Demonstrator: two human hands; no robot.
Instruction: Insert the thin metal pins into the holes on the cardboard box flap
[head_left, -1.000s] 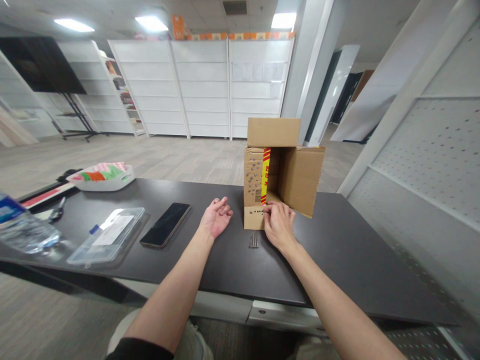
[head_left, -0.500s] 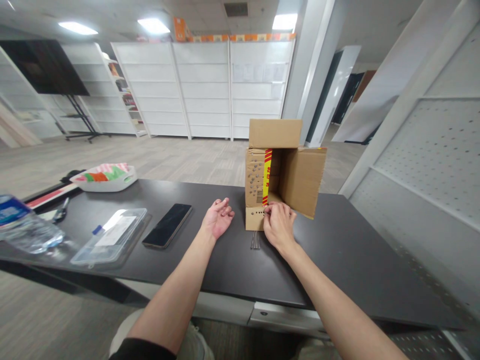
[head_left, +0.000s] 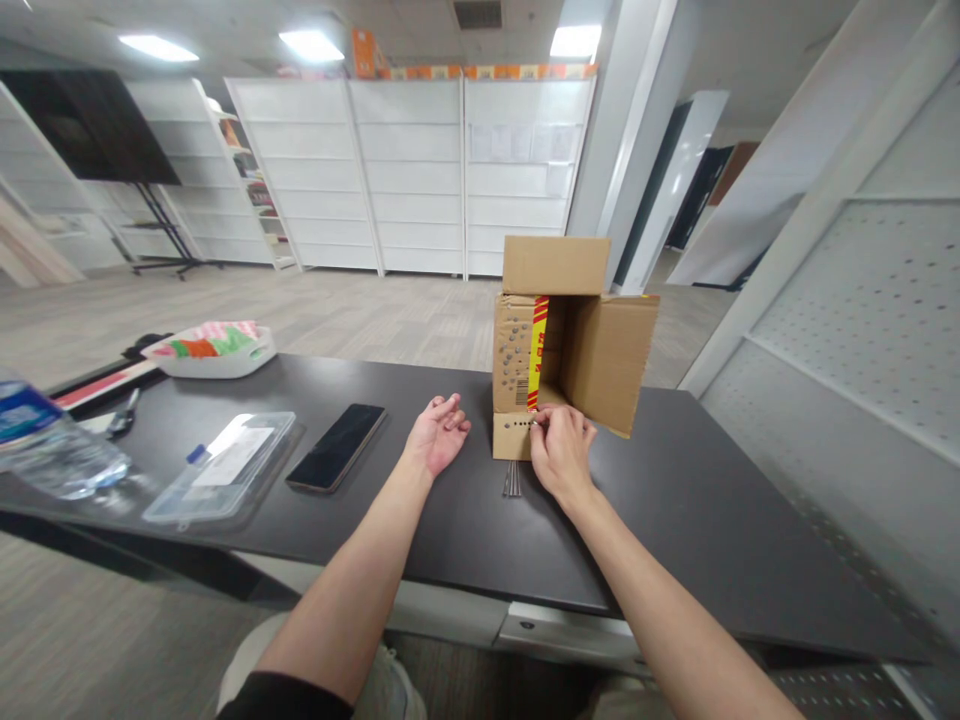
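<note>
A cardboard box [head_left: 514, 350] stands on the dark table with its open side facing me and its flaps spread. Its lower front flap [head_left: 510, 444] has a row of small dark holes. At that flap my right hand [head_left: 562, 447] is closed in a pinch, thumb and fingertips at the right end of the row. What lies in the pinch is too small and covered to name. Several thin metal nails or screws [head_left: 512, 480] lie on the table just before the flap. To the left of the box my left hand [head_left: 439, 437] rests palm up, empty, fingers loosely curled and apart.
A black phone [head_left: 337, 447] and a clear plastic case [head_left: 225, 465] lie left on the table [head_left: 720, 500]. Further left are a water bottle [head_left: 52, 445] and a white basket [head_left: 217, 365] with colourful contents. A perforated panel [head_left: 877, 330] stands on the right.
The view has shifted slightly. My right hand stays pinched at the box's lower flap, and my left hand keeps its place on the table.
</note>
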